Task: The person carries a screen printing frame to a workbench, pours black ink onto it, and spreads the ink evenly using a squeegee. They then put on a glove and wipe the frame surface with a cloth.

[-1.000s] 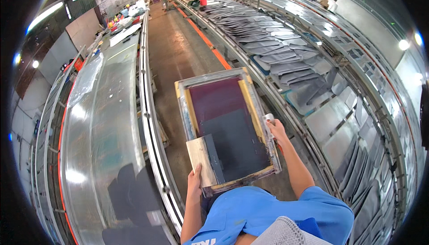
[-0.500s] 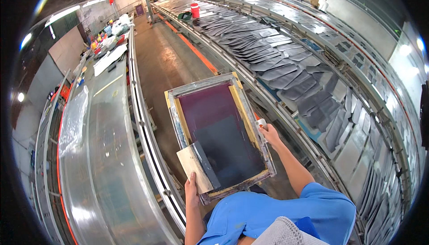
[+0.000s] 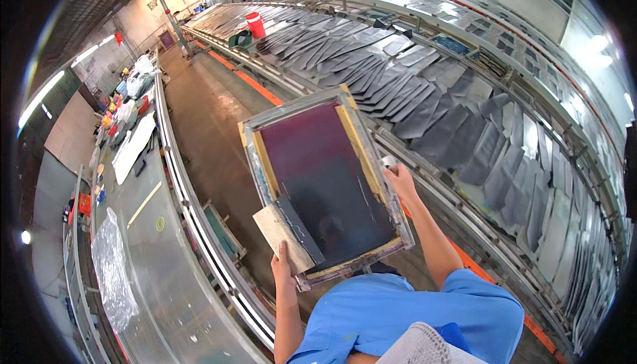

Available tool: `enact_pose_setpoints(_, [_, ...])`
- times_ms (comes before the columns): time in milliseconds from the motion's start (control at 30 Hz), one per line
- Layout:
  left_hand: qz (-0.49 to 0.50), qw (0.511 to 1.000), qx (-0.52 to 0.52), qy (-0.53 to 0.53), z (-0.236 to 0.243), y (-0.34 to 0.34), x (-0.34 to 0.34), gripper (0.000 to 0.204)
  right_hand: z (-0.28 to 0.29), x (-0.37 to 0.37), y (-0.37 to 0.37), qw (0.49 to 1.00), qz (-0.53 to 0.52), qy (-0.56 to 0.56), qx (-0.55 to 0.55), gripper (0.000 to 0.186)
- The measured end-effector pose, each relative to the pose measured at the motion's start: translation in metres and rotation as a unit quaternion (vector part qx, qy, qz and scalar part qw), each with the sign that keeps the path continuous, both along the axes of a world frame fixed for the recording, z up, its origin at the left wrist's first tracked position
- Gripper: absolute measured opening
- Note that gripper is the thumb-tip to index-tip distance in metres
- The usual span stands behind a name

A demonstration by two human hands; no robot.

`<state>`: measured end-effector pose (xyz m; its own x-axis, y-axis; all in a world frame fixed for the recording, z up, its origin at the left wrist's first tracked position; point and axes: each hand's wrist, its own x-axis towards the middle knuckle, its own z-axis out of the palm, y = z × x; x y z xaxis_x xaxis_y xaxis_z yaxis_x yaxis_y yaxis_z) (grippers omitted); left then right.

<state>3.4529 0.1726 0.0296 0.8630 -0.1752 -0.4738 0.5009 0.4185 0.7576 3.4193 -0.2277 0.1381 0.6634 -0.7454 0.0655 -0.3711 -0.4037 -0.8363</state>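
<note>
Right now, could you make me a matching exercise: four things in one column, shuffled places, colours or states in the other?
Things
1. Left hand
2. Right hand
3. Framed panel
4. Clear plastic sheet

Descriptions
A. Maroon far end, dark grey near end
B. Lying on the left table
C. Thumb on a pale wooden board
D. Holding a white object

Pairs: 1-C; 2-D; 3-A; 4-B

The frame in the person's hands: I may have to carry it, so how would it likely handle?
The frame should feel stiff, judging by its rigid-looking bars. The wooden scraper over its lower left corner may slip if the left hand lets go. The glossy dark patch may be wet and could run when tilted.
</note>
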Motion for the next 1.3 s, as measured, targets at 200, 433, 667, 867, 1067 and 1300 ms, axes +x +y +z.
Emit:
enact_pose_setpoints(200, [0.058, 0.998, -0.014, 0.007, -0.027, 0.008, 0.113, 0.051, -0.014, 0.158, 0.001, 0.997, 0.076, 0.0, -0.02, 0.034])
enact_pose_setpoints(433, [0.101, 0.992, -0.01, 0.073, -0.054, 0.025, 0.254, 0.052, -0.038, 0.364, 0.029, 0.988, 0.144, 0.048, 0.028, 0.034])
enact_pose_setpoints(667, [0.088, 0.996, 0.003, 0.019, -0.039, 0.069, 0.485, 0.054, -0.058, 0.572, 0.061, 0.988, 0.145, 0.044, -0.012, 0.031])
enact_pose_setpoints(867, [0.024, 0.998, 0.059, -0.018, -0.035, 0.092, 0.65, 0.049, -0.055, 0.686, 0.069, 0.985, 0.126, -0.035, 0.114, 0.023])
enact_pose_setpoints(1067, [0.003, 1.0, 0.013, -0.007, -0.024, 0.087, 0.802, 0.052, -0.063, 0.778, 0.075, 0.99, 0.045, -0.049, 0.126, 0.018])
enact_pose_setpoints(1300, [-0.01, 0.999, 0.036, 0.01, -0.023, 0.096, 0.988, 0.054, -0.068, 0.972, 0.084, 0.992, 0.052, -0.063, 0.099, 0.027])
